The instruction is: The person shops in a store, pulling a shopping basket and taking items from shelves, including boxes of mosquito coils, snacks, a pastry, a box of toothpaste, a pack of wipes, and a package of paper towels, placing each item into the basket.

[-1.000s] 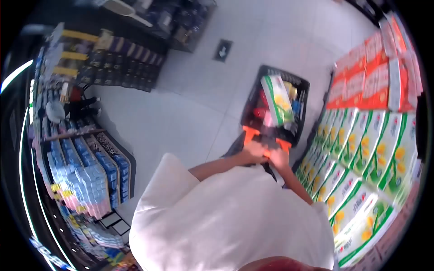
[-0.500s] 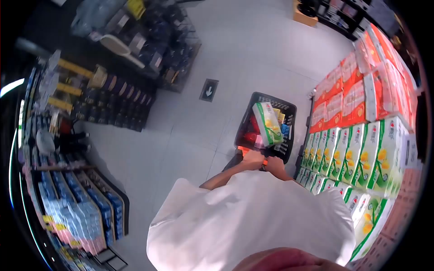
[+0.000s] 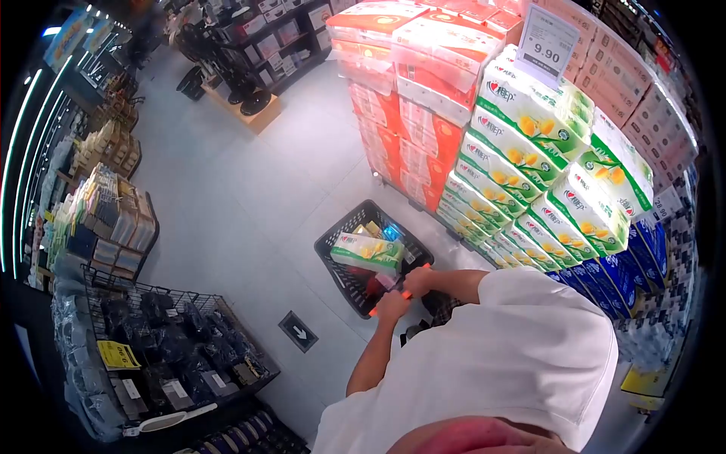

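A black shopping basket cart (image 3: pixel 340 281) stands on the floor in front of me. Its orange handle (image 3: pixel 407 294) is gripped by my left hand (image 3: pixel 392 305) and my right hand (image 3: pixel 419 282), both with fingers wrapped round it, side by side. Across the goods in the basket lies a white and green tissue pack (image 3: pixel 368 252) with yellow flowers. Beside it are small yellow packages (image 3: pixel 369 228) and a blue package (image 3: pixel 391 233). Something red (image 3: pixel 375 286) shows low in the basket, partly hidden, its kind unclear.
Stacked green and white tissue packs (image 3: pixel 522 155) rise on the right, with orange packs (image 3: pixel 423 113) beyond. A price sign (image 3: pixel 546 44) stands on top. To the left are a wire bin (image 3: pixel 181 333) of dark bagged goods and a floor arrow (image 3: pixel 298 331). Pans (image 3: pixel 253 103) stand on a display ahead.
My view has swung to the right. The tissue stacks now stand ahead and right, and the wire bin has shifted to the lower left. Both hands remain on the handle.
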`<state>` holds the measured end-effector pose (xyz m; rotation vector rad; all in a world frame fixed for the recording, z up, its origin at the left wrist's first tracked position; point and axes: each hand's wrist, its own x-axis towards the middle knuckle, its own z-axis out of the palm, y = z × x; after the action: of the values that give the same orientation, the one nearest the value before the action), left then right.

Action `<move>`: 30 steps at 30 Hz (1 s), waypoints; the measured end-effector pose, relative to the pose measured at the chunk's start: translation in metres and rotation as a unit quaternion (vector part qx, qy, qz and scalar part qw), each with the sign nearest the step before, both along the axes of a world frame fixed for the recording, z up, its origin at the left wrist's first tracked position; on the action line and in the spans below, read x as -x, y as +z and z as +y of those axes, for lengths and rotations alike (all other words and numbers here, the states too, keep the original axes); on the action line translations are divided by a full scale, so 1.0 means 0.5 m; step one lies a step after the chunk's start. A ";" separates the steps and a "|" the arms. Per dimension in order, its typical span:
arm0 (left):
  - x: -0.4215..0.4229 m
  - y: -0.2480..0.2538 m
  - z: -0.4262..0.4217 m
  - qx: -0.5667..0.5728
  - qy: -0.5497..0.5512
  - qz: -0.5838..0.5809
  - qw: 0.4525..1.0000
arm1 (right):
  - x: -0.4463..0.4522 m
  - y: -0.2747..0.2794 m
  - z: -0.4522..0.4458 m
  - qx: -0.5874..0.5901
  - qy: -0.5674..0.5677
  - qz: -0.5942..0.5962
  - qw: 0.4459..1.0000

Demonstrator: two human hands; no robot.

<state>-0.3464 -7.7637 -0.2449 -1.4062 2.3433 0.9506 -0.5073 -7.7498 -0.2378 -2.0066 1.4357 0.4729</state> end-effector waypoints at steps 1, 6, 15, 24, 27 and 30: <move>-0.001 0.005 -0.030 0.000 -0.005 -0.003 1.000 | -0.001 -0.007 -0.027 -0.001 -0.007 -0.007 1.000; 0.010 0.002 -0.188 -0.015 -0.001 -0.010 1.000 | 0.007 -0.010 -0.170 -0.004 -0.031 -0.023 0.999; 0.033 0.000 -0.467 0.026 -0.028 -0.045 0.998 | 0.034 -0.010 -0.442 0.035 -0.047 -0.062 0.996; 0.085 -0.010 -0.767 0.018 -0.071 -0.081 0.994 | 0.071 -0.057 -0.714 0.074 -0.068 -0.046 0.994; 0.101 -0.008 -0.872 0.022 -0.079 -0.080 0.993 | 0.089 -0.027 -0.825 0.019 -0.087 -0.052 0.995; 0.112 -0.031 -0.983 0.043 -0.095 -0.062 0.993 | 0.101 -0.012 -0.928 0.025 -0.104 -0.032 0.994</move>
<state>-0.4025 -8.2553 -0.2606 -1.2058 2.3978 0.6990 -0.5576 -8.2138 -0.2439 -1.8671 1.6085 0.2816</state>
